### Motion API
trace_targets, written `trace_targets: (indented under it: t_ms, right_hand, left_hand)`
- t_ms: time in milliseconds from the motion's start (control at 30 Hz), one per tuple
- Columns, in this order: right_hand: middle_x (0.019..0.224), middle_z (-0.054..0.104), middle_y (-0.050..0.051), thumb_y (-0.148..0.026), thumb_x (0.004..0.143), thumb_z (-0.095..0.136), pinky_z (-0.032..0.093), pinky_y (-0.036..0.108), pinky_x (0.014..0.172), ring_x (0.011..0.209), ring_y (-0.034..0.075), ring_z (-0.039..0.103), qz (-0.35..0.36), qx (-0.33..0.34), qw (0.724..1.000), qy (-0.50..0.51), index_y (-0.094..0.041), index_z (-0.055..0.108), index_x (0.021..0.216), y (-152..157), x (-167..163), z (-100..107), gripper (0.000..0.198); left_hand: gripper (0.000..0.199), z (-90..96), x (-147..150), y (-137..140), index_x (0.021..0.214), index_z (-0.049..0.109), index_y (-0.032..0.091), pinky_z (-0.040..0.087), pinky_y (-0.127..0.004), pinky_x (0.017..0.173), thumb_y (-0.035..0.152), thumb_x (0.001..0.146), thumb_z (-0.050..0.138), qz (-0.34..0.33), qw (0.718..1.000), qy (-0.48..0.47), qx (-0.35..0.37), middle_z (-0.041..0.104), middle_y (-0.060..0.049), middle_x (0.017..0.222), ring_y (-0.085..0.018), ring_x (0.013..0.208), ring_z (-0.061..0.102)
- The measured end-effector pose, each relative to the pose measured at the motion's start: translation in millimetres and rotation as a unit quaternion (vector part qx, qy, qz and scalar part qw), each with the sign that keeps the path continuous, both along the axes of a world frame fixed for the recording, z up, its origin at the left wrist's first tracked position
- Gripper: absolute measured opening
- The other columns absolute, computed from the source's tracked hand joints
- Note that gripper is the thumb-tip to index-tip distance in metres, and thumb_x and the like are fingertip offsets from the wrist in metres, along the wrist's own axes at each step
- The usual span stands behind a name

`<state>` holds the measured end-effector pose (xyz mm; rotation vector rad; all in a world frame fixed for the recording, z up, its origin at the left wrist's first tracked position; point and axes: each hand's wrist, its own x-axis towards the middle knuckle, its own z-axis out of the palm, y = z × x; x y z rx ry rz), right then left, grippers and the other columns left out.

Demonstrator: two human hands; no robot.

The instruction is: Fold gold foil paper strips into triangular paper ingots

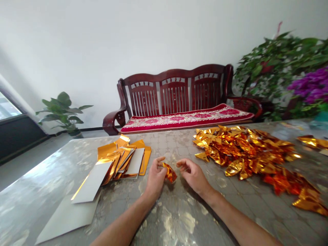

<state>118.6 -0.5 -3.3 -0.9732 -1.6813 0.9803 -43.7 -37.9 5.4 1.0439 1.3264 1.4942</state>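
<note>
My left hand [155, 177] pinches a small folded piece of gold foil paper [169, 172] just above the table. Close beside it on the right, my right hand [192, 174] hovers with fingers curled and apart, holding nothing. To the left of my hands lies a loose stack of flat gold-and-white foil sheets [123, 159]. On the right spreads a large pile of folded gold foil pieces [246, 152].
The table [179, 218] has a glossy patterned top. A large white sheet [68, 217] lies at the near left. Behind the table stand a dark red wooden bench [176, 95], a potted plant [63, 111] and leafy plants with purple flowers [294, 68].
</note>
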Motion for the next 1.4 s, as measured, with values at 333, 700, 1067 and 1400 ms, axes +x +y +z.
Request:
trace_targets:
  t_ms: [333,700,1067,1400]
  right_hand:
    - [0.088,0.062,0.001,-0.01,0.074,0.063,0.048,0.026,0.069,0.081,0.016,0.059,0.01,0.155,0.985,-0.081,-0.022,0.057,0.086,-15.9,-8.8,3.8,0.018]
    - [0.082,0.067,0.001,-0.017,0.082,0.065,0.048,0.028,0.071,0.078,0.017,0.062,-0.037,0.135,0.988,-0.071,-0.022,0.065,0.081,-10.7,-5.4,3.9,0.005]
    - [0.079,0.068,0.001,-0.019,0.084,0.066,0.047,0.027,0.07,0.078,0.018,0.064,-0.058,0.162,0.975,-0.141,-0.023,0.068,0.079,-15.1,-2.7,8.9,0.007]
    - [0.088,0.066,0.004,-0.021,0.085,0.069,0.048,0.03,0.077,0.086,0.019,0.062,-0.069,0.281,0.951,-0.108,-0.023,0.067,0.089,-17.2,-2.2,13.3,0.005]
  left_hand:
    - [0.051,-0.6,1.8,-0.1,0.122,0.048,0.016,0.04,-0.018,0.045,0.017,0.071,0.055,-0.004,1.0,-0.005,-0.029,0.06,0.001,0.09,-0.006,0.05,0.052]
    - [0.028,-1.1,-7.3,-8.2,0.118,0.058,0.021,0.048,-0.032,0.087,0.029,0.093,0.049,0.094,0.945,0.295,0.109,0.065,-0.005,0.106,-0.016,0.091,0.062]
    - [0.025,-4.8,-3.4,-14.4,0.112,0.063,0.024,0.047,-0.032,0.086,0.022,0.088,0.059,0.055,0.911,0.367,0.181,0.068,-0.001,0.092,-0.018,0.092,0.062]
    - [0.025,-6.1,-0.9,-13.9,0.11,0.062,0.023,0.049,-0.027,0.08,0.02,0.086,0.061,0.057,0.931,0.312,0.182,0.068,0.002,0.086,-0.013,0.081,0.063]
